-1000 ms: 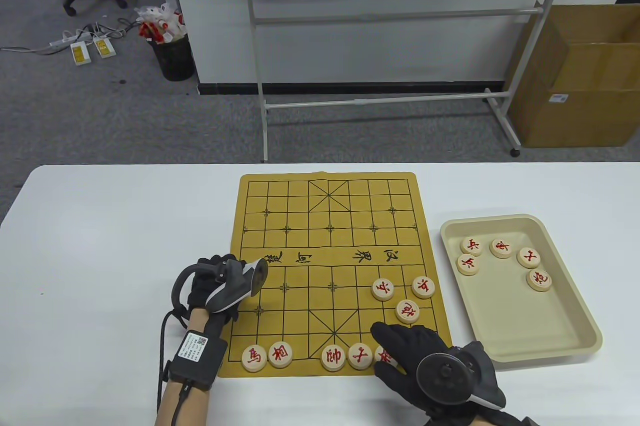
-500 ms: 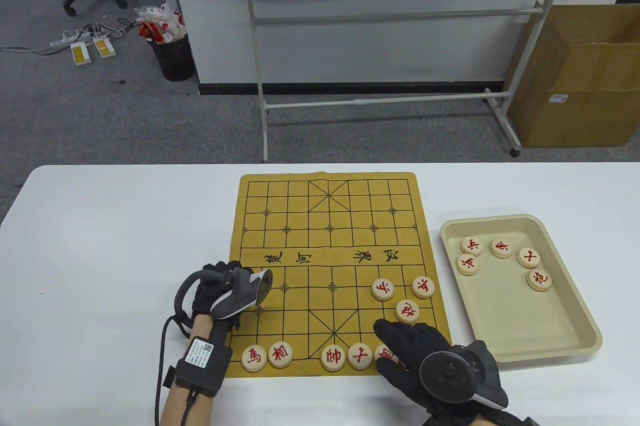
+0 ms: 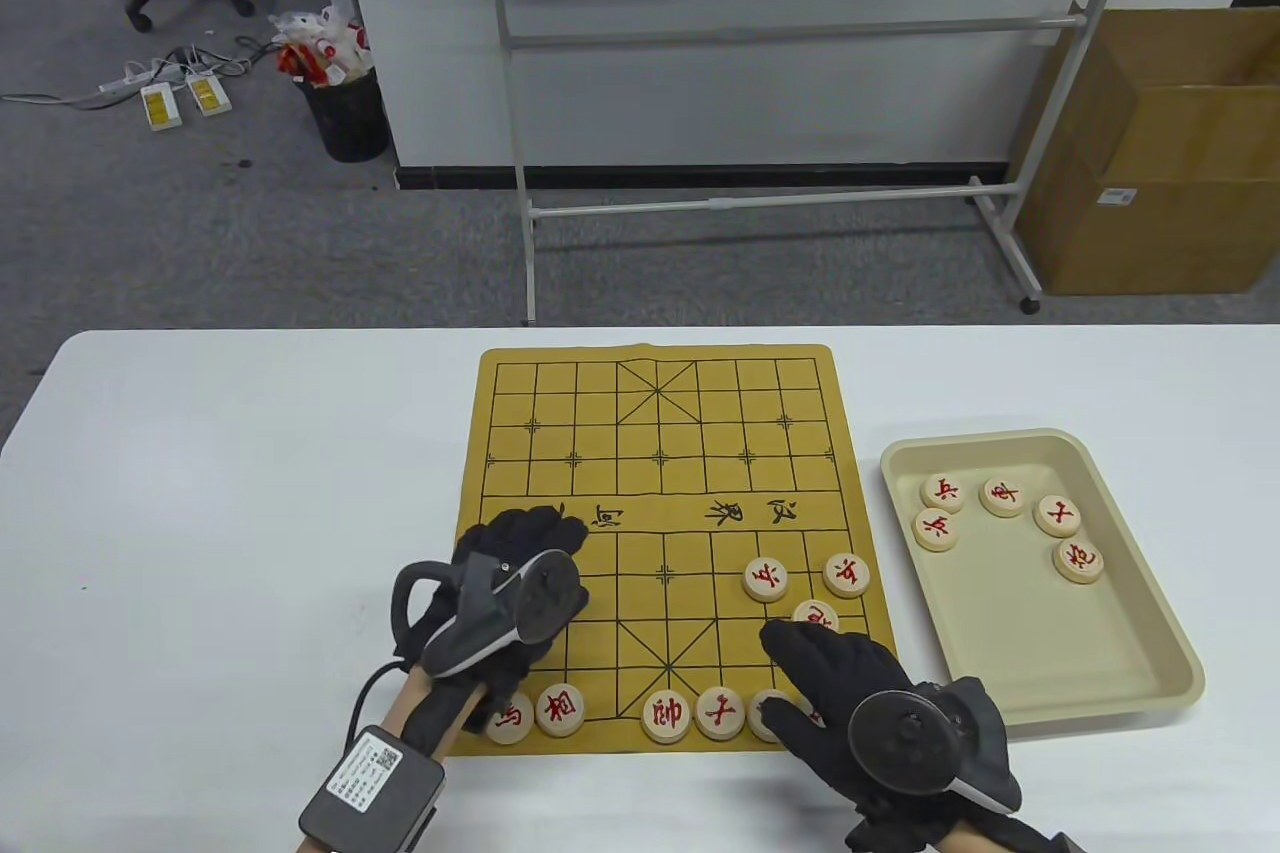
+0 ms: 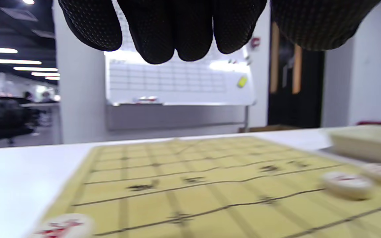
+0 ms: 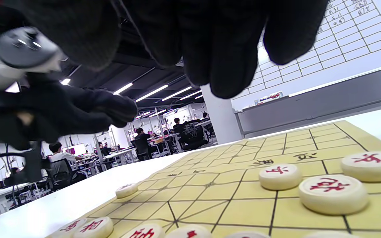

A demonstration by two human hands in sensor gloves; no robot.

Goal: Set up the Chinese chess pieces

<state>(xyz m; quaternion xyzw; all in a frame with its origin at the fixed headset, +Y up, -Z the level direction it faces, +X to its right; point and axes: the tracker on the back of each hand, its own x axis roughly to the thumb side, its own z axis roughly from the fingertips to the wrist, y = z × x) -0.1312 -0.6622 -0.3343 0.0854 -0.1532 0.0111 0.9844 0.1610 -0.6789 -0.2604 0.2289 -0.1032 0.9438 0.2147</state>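
A yellow chess board (image 3: 640, 433) lies on the white table. Round pieces with red characters stand along its near row (image 3: 666, 715), and three more (image 3: 765, 579) stand right of centre. My left hand (image 3: 525, 528) hovers palm down over the board's left side and holds nothing; its fingers (image 4: 177, 39) hang bare. A lone piece (image 5: 126, 190) lies on the board below it, hidden in the table view. My right hand (image 3: 790, 683) spreads over the near right corner, part covering a near-row piece (image 3: 765, 713) and the cannon piece (image 3: 815, 611). Its fingers (image 5: 223, 66) hold nothing.
A beige tray (image 3: 1080, 653) right of the board holds several more red pieces (image 3: 1002, 497). Bare white table (image 3: 250, 493) stretches left of the board. A whiteboard stand (image 3: 760, 203) and a cardboard box (image 3: 1160, 183) are on the floor beyond the table.
My left hand swung right and forward onto the board and turned palm down. My right hand shifted slightly right and forward, its index finger now reaching the cannon piece.
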